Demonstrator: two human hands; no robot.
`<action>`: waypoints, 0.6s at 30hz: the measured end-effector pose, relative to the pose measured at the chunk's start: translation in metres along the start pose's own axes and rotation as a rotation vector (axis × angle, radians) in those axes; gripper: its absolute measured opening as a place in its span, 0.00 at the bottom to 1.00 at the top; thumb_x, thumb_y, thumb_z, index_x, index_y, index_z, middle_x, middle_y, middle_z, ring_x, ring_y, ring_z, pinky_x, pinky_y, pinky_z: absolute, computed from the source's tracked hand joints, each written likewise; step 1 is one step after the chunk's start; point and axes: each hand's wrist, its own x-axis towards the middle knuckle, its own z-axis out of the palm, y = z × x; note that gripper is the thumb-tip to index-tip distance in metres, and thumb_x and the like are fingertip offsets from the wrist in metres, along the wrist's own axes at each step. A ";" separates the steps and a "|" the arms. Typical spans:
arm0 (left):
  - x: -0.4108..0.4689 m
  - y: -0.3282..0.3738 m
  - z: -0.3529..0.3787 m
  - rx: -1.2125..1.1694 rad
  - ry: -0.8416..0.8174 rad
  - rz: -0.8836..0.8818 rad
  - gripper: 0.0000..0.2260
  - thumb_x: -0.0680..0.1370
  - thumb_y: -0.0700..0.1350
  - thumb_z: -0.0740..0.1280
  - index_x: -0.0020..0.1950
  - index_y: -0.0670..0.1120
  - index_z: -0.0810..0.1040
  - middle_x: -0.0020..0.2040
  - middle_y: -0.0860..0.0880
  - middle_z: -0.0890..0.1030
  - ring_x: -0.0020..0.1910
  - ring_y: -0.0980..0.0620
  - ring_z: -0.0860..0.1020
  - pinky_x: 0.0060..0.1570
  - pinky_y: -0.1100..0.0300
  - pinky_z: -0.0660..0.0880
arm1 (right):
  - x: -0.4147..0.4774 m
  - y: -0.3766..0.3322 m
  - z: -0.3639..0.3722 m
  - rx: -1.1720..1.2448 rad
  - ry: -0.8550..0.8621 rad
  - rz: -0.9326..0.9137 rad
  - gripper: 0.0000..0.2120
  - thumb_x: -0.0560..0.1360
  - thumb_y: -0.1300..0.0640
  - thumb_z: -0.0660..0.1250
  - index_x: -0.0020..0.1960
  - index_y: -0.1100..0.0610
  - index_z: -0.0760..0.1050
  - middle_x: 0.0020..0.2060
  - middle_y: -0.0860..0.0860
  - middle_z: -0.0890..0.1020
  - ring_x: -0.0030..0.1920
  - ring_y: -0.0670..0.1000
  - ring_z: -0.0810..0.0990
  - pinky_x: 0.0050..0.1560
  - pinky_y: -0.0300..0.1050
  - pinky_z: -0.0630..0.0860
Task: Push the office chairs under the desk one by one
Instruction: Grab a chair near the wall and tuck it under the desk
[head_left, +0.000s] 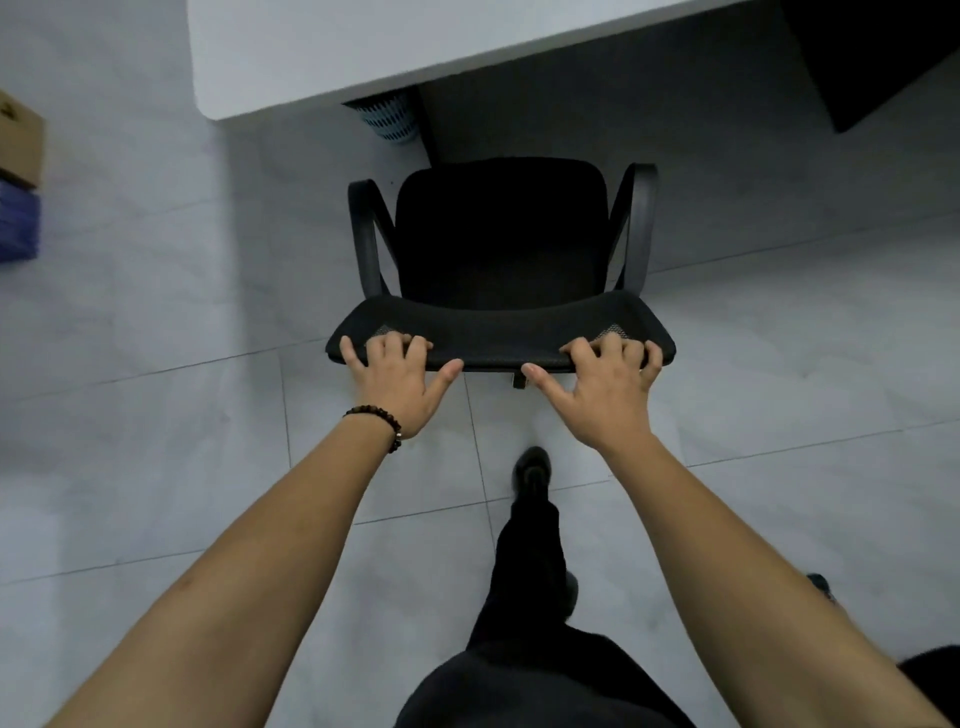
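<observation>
Two arms reach forward; left hand (397, 376) and right hand (605, 387) grip the chair (498, 244) by its backrest's top edge, fingers curled over. It stands near the desk (363, 41) front edge.

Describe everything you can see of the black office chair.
The office chair is black, seen from behind and above: mesh backrest, padded seat, two curved armrests. It stands on the tiled floor facing the desk, seat not yet under it. The left hand and right hand grip the backrest's top edge.
</observation>
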 end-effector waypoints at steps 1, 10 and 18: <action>0.006 0.005 -0.003 -0.010 0.009 -0.008 0.34 0.74 0.69 0.40 0.65 0.50 0.71 0.62 0.44 0.72 0.66 0.41 0.66 0.69 0.32 0.44 | 0.010 0.003 -0.004 -0.009 -0.002 -0.003 0.36 0.72 0.23 0.45 0.57 0.48 0.75 0.52 0.54 0.74 0.59 0.58 0.68 0.69 0.61 0.51; 0.012 0.031 -0.021 -0.068 -0.059 -0.038 0.32 0.75 0.69 0.42 0.65 0.50 0.71 0.62 0.44 0.72 0.66 0.42 0.65 0.69 0.31 0.44 | 0.038 0.024 -0.032 -0.025 -0.106 -0.042 0.36 0.72 0.22 0.46 0.57 0.48 0.75 0.53 0.53 0.73 0.60 0.58 0.67 0.70 0.59 0.48; 0.003 0.059 -0.015 -0.085 0.006 -0.050 0.31 0.76 0.68 0.43 0.63 0.50 0.72 0.60 0.45 0.73 0.63 0.44 0.67 0.69 0.37 0.51 | 0.041 0.054 -0.035 -0.057 -0.085 -0.068 0.37 0.71 0.21 0.46 0.54 0.50 0.76 0.50 0.53 0.74 0.57 0.57 0.69 0.68 0.57 0.58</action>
